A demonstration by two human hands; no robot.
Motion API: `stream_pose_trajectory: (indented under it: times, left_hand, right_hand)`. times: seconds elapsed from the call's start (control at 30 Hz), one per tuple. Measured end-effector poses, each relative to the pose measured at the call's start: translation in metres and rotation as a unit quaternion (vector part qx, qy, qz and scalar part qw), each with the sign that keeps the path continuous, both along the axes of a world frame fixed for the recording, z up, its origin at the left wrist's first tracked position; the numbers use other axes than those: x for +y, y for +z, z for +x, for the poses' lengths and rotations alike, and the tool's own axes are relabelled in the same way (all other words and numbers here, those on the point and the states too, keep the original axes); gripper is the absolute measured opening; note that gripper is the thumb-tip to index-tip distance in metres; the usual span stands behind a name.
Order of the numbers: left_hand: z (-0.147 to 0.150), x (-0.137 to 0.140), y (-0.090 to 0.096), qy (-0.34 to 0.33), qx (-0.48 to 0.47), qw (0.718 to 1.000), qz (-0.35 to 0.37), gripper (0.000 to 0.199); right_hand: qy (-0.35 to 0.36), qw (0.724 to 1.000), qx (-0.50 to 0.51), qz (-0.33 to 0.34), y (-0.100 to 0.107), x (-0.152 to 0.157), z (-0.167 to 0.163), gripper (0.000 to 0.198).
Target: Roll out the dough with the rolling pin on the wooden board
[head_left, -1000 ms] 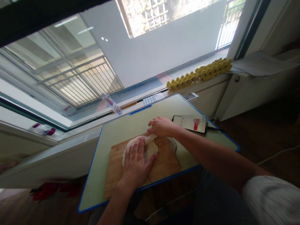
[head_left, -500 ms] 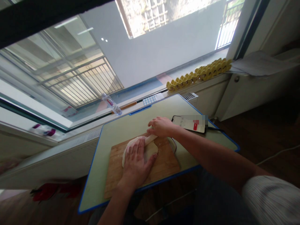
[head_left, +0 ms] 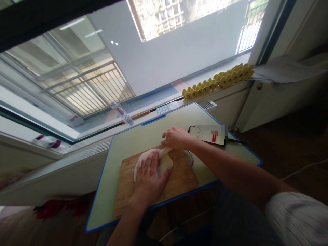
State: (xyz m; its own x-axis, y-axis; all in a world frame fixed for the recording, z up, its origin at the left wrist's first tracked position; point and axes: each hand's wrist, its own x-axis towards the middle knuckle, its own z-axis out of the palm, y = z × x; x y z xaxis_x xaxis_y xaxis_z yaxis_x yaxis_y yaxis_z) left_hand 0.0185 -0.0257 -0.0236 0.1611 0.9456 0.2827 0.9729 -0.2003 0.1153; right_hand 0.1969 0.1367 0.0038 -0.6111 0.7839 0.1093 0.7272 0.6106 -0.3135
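Note:
A flat round of dough (head_left: 167,164) lies on a wooden cutting board (head_left: 183,176), toward its upper part. My left hand (head_left: 148,171) rests palm down on the dough, fingers stretched out and thumb apart, covering much of it. The upper edge of the dough meets a short pale rolling pin (head_left: 165,152), seen only between my two hands. My right hand (head_left: 175,137) is closed around the far end of this pin, fingers curled; the hand hides that end.
The board sits on a pale, blue-edged table (head_left: 115,143). A phone (head_left: 206,135) lies right of my right hand. Beyond the table, the windowsill bears a plastic bottle (head_left: 123,114) and yellow egg trays (head_left: 217,82). A radiator (head_left: 77,164) stands left of the table.

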Motion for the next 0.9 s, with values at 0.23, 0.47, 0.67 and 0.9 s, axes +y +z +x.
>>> stream_pose_trajectory:
  times: [0.23, 0.47, 0.67, 0.9]
  left_hand:
    - [0.000, 0.000, 0.002, -0.003, -0.001, 1.000, -0.005, 0.075]
    - [-0.001, 0.006, 0.010, 0.010, 0.025, 0.999, -0.037, 0.076]
    - [-0.009, 0.024, 0.018, 0.044, 0.053, 0.991, -0.116, 0.067]
    - [-0.019, 0.059, 0.026, 0.057, 0.092, 0.988, -0.111, 0.060]
  right_hand:
    - [0.005, 1.000, 0.002, 0.003, -0.002, 0.001, 0.000, 0.044]
    - [-0.001, 1.000, 0.000, -0.001, 0.000, 0.000, 0.000, 0.045]
    - [-0.009, 1.000, 0.003, -0.002, 0.000, 0.000, -0.001, 0.045]
    - [-0.005, 1.000, -0.003, 0.011, 0.000, 0.001, -0.001, 0.043]
